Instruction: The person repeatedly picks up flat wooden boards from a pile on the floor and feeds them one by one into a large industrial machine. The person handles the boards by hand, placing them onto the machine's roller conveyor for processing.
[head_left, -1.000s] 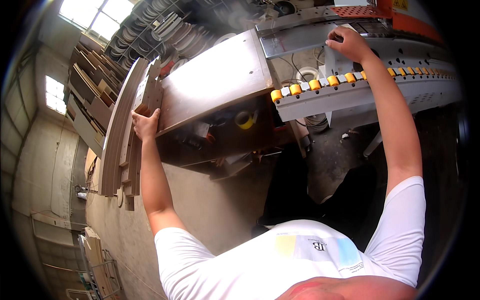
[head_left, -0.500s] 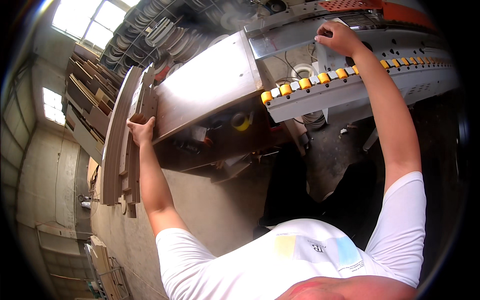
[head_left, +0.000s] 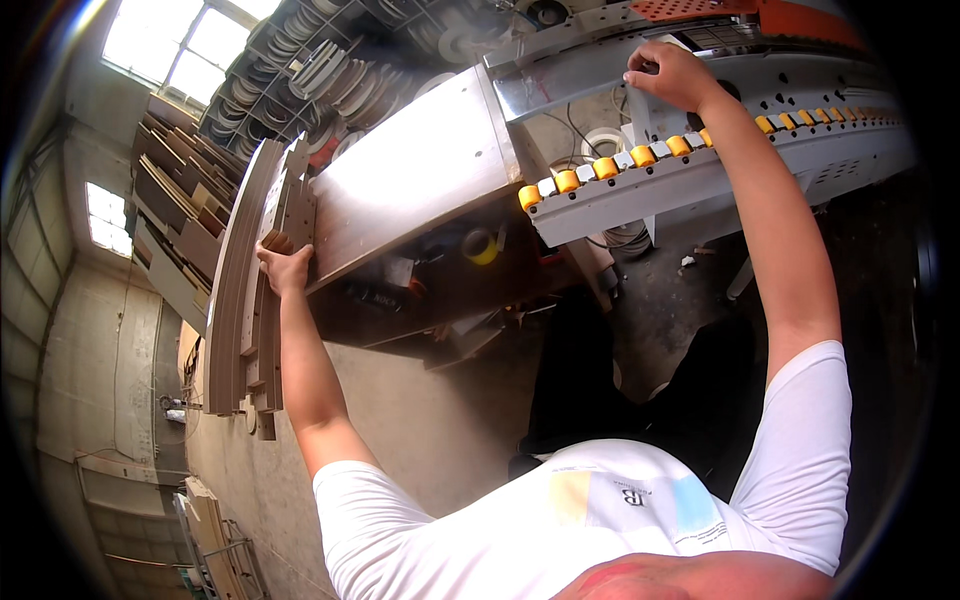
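Reading from the left: a stack of curved brown boards (head_left: 245, 300) stands on edge at the far left of the workshop, with racks of further panels behind it. My left hand (head_left: 283, 268) grips the left end of the wide flat panel (head_left: 415, 175), its fingers curled together over the panel's edge; the fingertips are hidden behind the board, so I cannot tell how firmly they close. The panel lies tilted across the middle of the view, its right end meeting the grey machine bed (head_left: 700, 180) beside the row of yellow rollers (head_left: 640, 158). At the far right, my right hand (head_left: 668, 75) rests on the upper metal rail (head_left: 590, 75) of the machine, its fingers bent and pressed together on the rail's edge.

To do this step well, I judge that the left hand should keep the panel's end level with the rollers, so that the board runs flat and does not twist. The right hand's hold on the rail should steady my body rather than the workpiece.
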